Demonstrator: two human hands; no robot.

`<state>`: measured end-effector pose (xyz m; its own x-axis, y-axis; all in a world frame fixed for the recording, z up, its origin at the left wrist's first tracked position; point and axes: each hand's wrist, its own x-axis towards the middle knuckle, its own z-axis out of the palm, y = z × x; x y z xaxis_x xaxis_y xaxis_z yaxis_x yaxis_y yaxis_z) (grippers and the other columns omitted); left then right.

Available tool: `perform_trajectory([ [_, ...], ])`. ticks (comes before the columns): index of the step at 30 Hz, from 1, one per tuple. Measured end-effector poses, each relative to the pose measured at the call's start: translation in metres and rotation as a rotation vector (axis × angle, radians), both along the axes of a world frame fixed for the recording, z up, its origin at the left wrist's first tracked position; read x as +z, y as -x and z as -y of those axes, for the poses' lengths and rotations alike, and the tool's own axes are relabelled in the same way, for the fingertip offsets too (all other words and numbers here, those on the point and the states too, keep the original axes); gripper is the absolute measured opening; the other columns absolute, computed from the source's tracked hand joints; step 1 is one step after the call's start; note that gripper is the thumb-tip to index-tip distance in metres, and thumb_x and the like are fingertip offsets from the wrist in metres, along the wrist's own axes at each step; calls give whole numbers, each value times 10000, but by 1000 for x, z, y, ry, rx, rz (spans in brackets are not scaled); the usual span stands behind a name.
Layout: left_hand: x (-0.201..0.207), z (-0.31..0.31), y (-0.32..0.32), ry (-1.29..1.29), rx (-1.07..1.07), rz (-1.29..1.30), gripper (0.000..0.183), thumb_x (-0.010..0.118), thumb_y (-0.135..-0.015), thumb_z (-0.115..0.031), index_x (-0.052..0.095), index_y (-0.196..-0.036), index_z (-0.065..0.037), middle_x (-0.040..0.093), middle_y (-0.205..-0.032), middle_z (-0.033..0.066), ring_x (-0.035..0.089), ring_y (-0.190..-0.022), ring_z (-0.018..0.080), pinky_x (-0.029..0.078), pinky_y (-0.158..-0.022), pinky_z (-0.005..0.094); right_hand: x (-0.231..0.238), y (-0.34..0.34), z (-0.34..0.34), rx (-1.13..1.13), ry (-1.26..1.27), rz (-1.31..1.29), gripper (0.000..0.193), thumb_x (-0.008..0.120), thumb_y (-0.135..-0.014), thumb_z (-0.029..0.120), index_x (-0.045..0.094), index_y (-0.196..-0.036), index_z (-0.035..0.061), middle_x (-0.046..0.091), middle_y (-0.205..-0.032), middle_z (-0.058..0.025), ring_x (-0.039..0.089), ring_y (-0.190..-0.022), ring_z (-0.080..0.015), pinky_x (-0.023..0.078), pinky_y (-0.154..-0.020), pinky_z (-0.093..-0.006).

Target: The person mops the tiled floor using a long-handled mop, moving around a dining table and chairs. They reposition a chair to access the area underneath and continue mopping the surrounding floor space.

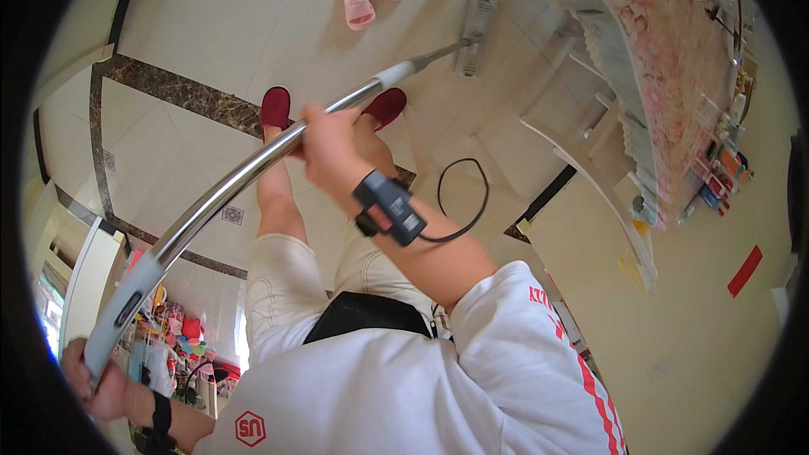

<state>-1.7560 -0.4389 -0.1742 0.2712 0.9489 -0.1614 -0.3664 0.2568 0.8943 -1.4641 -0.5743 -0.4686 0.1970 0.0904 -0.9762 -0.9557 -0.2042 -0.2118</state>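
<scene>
Left hand (105, 392), lower left of frame, was wrapped around the grey plastic grip (126, 307) of a long chrome-poled flat mop (232, 185). Right hand (333, 147), near centre, clasped the bare pole. Grey rectangular mop head (477, 29) rested on beige tiled floor (303, 42), upper centre.

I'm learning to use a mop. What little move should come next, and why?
Probably slide the flat mop head slightly left, stopping before the pink clogs. The head appears to rest on tiles, the clogs are left of it, and the left grip holds the grey handle, the right grip the metal pole.
</scene>
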Motion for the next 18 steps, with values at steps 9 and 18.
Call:
perform_trajectory([
  [9,-109,112,-146,150,-152,-114,292,528,-801,-245,321,-607,-175,340,-609,-33,388,-687,148,325,-867,334,-94,-183,98,11,-75,193,118,522,-770,65,426,-710,32,411,-621,-77,495,-546,-233,465,-521,-364],
  [18,-57,84,-91,211,13,-113,303,527,-820,-220,316,-609,-167,347,-592,-27,363,-649,129,320,-793,309,-50,-103,68,217,43,82,85,484,-785,62,430,-788,-4,512,-678,-114,575,-564,-265,537,-532,-397],
])
